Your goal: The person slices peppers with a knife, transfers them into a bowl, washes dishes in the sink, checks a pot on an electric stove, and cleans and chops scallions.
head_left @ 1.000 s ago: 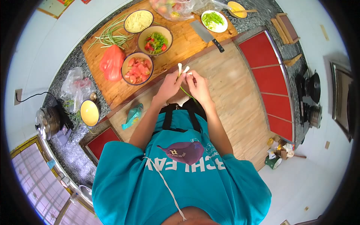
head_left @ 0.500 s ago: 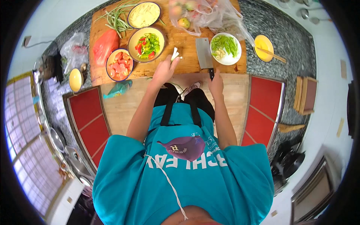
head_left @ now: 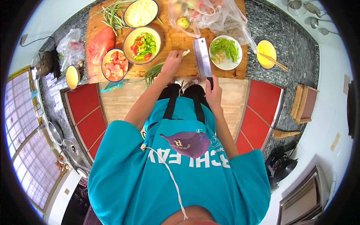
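My left hand [head_left: 173,62] is closed round a bunch of spring onions on the wooden board [head_left: 180,72]. Their white ends [head_left: 186,53] stick out to the right of my fingers, and the green leaves [head_left: 153,72] trail to the left over the board's front edge. My right hand [head_left: 213,90] grips the black handle of a cleaver [head_left: 202,56], whose blade lies over the board, pointing away from me. Just right of the blade is a white plate [head_left: 226,66] with cut greens [head_left: 229,48] and pale pieces that look like garlic.
On the board's left are bowls of peppers [head_left: 144,48], tomato pieces [head_left: 114,66] and pale shreds [head_left: 140,13], a red bag [head_left: 101,44] and long green stems [head_left: 112,17]. A plastic bag [head_left: 221,18] lies at the back. Right of the board, chopsticks rest on a yellow bowl [head_left: 266,48].
My right hand left the onions and took the cleaver's handle, and has now drawn the cleaver slightly towards me. My left hand has laid the spring onions down against the board, still holding them.
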### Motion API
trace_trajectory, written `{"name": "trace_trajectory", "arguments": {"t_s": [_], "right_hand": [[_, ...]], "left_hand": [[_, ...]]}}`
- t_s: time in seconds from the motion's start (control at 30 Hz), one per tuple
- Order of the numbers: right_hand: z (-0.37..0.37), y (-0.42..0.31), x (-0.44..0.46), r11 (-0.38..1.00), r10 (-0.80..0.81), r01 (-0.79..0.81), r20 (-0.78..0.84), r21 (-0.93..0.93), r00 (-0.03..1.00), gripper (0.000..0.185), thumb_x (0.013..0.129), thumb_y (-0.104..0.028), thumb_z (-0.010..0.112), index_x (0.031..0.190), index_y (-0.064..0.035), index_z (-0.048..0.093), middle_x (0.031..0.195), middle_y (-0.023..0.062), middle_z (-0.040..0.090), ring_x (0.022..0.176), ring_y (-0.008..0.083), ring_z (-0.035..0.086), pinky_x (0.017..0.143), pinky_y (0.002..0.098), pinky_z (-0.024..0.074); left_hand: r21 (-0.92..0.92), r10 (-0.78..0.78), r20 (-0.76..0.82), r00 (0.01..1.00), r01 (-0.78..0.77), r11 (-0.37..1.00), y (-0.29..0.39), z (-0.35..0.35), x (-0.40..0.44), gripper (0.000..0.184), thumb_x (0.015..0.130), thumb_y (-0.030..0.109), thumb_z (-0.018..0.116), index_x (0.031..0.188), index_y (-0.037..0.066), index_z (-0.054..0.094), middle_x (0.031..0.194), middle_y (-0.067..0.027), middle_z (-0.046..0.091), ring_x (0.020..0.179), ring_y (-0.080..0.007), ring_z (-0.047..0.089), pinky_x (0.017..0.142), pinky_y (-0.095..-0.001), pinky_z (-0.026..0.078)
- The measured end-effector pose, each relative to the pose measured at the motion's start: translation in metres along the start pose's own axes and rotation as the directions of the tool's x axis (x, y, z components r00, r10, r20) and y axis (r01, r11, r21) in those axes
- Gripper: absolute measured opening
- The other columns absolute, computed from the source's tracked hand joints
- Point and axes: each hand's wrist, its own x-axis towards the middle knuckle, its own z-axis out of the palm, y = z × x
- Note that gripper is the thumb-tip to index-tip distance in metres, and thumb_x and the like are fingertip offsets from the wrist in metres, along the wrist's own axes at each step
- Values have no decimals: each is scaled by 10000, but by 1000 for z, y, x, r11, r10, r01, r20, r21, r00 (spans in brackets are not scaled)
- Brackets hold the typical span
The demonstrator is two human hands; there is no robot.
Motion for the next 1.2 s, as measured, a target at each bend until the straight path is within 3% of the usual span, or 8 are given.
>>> {"name": "trace_trajectory", "arguments": {"t_s": [0.17, 0.37, 0.53, 0.67, 0.8, 0.87, 1.1, 1.2], "right_hand": [[4, 4, 0, 986, -103, 105, 23, -133, 994, 208, 970, -172, 547, 1112, -20, 540, 871, 241, 632, 791, 453, 610, 655, 484, 479], [8, -2, 8, 931, -159, 202, 160, -304, 974, 133, 947, -145, 558, 982, -31, 499, 876, 237, 588, 825, 456, 584, 664, 507, 461], [11, 3, 12, 876, -204, 275, 212, -396, 956, 122, 958, -153, 541, 1003, -46, 503, 862, 220, 600, 780, 446, 599, 644, 515, 480], [14, 10, 19, 781, -169, 296, 269, -550, 948, 123, 961, -150, 517, 1043, -61, 493, 862, 206, 615, 739, 441, 613, 619, 529, 498], [21, 8, 32, 744, -206, 343, 292, -573, 934, 145, 960, -142, 498, 1074, -56, 472, 838, 220, 626, 713, 452, 617, 592, 539, 491], [29, 12, 35, 736, 11, 208, 319, -644, 948, 164, 960, -145, 481, 1094, -52, 461, 776, 246, 634, 685, 463, 623, 583, 561, 488], [64, 12, 64, 748, -216, 329, 258, -576, 942, 190, 958, -165, 486, 1096, -35, 469, 628, 258, 604, 617, 474, 620, 544, 571, 494], [67, -2, 78, 770, -152, 294, 284, -567, 947, 181, 954, -161, 494, 1084, -38, 469, 637, 265, 606, 624, 479, 621, 554, 581, 494]], "left_hand": [[-47, 100, -64, 993, -103, 994, -5, 29, -13, 525, 827, -6, 585, 1346, 5, 507, 1048, -182, 519, 989, -383, 515, 895, -449, 464], [-249, 59, -146, 987, -95, 964, -7, 30, -14, 407, 826, 41, 672, 1228, 19, 610, 1038, -163, 546, 957, -381, 525, 833, -442, 473], [-369, 65, -209, 976, -140, 919, -12, 33, -12, 293, 821, 18, 665, 1113, 14, 644, 1038, -143, 561, 948, -350, 541, 809, -428, 483], [-333, 45, -190, 981, -108, 937, -13, 36, -14, 276, 811, 3, 659, 1087, 10, 647, 1045, -139, 563, 955, -350, 542, 819, -421, 488], [-310, 97, -194, 976, -155, 938, -14, 31, -16, 278, 795, -13, 642, 1073, -4, 637, 1041, -132, 561, 968, -338, 540, 849, -409, 491], [-314, 98, -199, 975, -158, 936, -15, 33, -17, 265, 791, -14, 632, 1056, -2, 639, 1032, -122, 557, 983, -325, 537, 870, -402, 491], [-322, 130, -190, 973, -187, 928, -27, 45, -16, 315, 747, -40, 614, 1062, -34, 612, 1040, -155, 559, 963, -354, 540, 859, -410, 490], [-310, 171, -165, 971, -215, 926, -26, 37, -13, 371, 714, -45, 592, 1086, -45, 604, 1049, -157, 554, 997, -352, 535, 893, -404, 484]]}}
